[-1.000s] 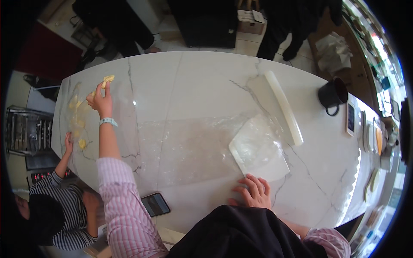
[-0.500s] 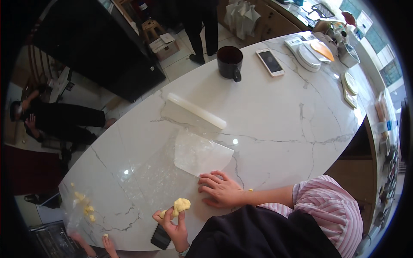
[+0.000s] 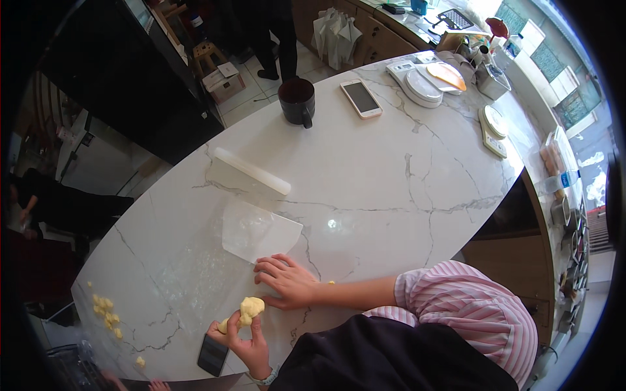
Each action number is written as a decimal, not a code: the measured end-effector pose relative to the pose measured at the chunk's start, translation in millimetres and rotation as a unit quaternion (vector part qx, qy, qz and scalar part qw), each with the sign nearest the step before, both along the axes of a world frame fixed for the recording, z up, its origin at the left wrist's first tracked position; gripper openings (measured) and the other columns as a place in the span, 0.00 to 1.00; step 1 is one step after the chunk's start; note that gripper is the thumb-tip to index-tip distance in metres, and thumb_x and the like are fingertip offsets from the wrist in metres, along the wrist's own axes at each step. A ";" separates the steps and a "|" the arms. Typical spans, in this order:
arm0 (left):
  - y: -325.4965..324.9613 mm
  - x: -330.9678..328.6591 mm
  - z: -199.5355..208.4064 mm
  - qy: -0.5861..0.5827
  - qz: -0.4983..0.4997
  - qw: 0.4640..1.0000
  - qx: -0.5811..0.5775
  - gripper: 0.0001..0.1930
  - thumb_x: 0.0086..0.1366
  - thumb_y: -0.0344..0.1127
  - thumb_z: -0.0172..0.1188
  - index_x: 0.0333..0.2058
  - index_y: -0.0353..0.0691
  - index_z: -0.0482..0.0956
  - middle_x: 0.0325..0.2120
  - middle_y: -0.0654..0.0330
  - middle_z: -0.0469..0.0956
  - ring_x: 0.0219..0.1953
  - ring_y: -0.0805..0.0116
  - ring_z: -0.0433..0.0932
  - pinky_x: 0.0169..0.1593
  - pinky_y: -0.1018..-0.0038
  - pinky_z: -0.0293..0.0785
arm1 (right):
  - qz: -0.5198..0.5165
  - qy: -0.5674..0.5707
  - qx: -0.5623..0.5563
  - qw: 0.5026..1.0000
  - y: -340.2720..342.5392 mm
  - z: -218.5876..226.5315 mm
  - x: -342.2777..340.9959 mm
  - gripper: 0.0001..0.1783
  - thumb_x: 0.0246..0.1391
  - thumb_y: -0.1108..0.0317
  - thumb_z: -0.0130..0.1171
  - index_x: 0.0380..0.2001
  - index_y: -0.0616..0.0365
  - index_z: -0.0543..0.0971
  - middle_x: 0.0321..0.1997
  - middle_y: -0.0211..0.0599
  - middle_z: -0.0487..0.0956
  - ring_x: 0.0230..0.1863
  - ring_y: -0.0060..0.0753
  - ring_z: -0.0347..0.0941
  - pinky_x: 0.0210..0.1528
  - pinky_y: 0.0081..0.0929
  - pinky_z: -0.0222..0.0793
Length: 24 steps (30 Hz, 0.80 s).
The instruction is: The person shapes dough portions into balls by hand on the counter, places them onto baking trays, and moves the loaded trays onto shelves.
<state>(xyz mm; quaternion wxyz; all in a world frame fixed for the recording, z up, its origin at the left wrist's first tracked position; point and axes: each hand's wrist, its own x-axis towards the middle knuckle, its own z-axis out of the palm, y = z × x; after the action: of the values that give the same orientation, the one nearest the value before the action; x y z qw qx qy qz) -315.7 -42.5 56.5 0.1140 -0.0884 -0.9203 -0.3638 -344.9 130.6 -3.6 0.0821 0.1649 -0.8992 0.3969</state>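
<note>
The left hand point(image 3: 248, 348) gripped a lump of yellow dough point(image 3: 252, 307) in its fingers, near the dark phone point(image 3: 212, 356) on the counter point(image 3: 365, 156). The right hand point(image 3: 288, 283) lay palm down, its fingers open and slightly spread, tips at the edge of a white flat piece point(image 3: 279, 236). Small yellow pieces point(image 3: 106, 310) lay scattered at left.

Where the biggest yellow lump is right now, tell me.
In the head view, the biggest yellow lump is low and left of centre, held in the left hand, close beside the right hand.
</note>
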 end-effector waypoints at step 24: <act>166.2 287.7 -1.6 -0.033 0.127 0.989 0.065 0.40 0.45 0.30 0.68 0.57 0.45 0.57 0.38 0.53 0.55 0.42 0.56 0.58 0.46 0.65 0.58 | 0.085 -0.144 -0.171 0.971 195.0 36.3 199.1 0.17 0.50 0.63 0.58 0.43 0.56 0.71 0.35 0.38 0.77 0.35 0.33 0.74 0.36 0.27 0.70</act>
<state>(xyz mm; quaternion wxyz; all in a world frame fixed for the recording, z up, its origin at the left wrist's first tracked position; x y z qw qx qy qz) -28.0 123.7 54.9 0.1341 0.0489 -0.9019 -0.4077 -145.8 325.6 32.7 -0.0546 0.1651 -0.8030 0.5700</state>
